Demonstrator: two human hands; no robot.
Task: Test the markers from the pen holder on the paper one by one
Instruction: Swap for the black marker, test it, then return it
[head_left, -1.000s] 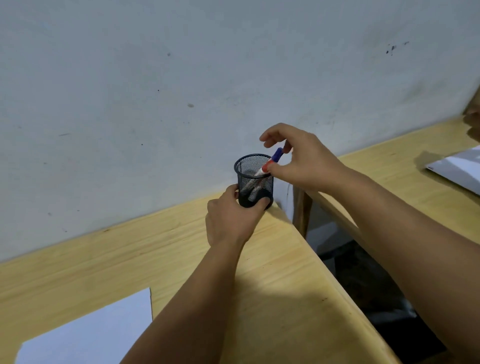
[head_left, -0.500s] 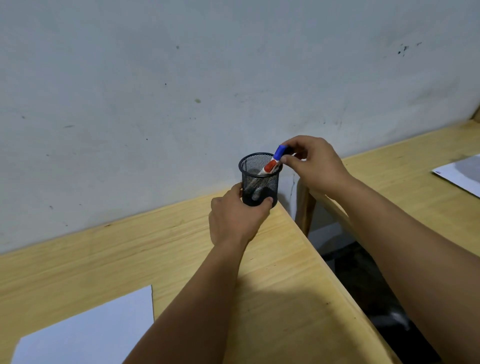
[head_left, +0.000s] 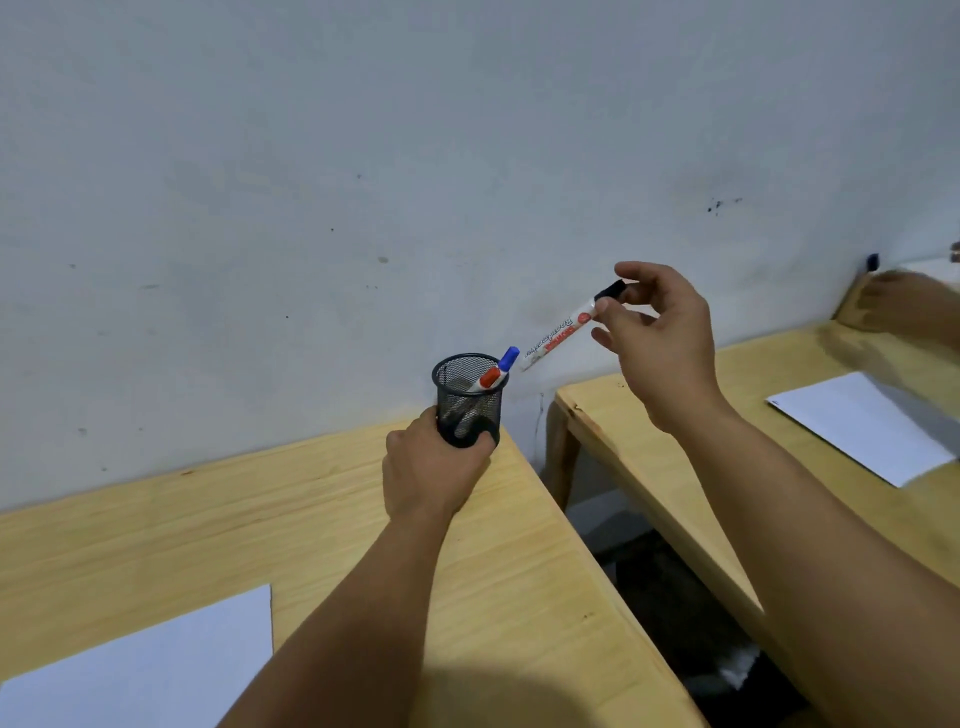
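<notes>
A black mesh pen holder (head_left: 470, 397) stands at the far right corner of the wooden table (head_left: 322, 525), against the wall. My left hand (head_left: 434, 470) grips its base. A blue-capped marker (head_left: 497, 370) leans inside the holder, its cap above the rim. My right hand (head_left: 660, 332) holds a white marker with a black cap (head_left: 563, 328) by its cap end, in the air up and to the right of the holder, slanting down toward the rim. A white paper sheet (head_left: 145, 670) lies at the near left of the table.
A second wooden table (head_left: 670, 415) stands to the right across a dark gap (head_left: 670, 597), with another white sheet (head_left: 862, 426) on it. A blurred hand of another person (head_left: 904, 306) is at the far right. The grey wall (head_left: 363, 182) runs behind both tables.
My right hand let go of the blue-capped marker, which stays in the holder, and has lifted a black-capped marker up and to the right. My left hand stays on the holder.
</notes>
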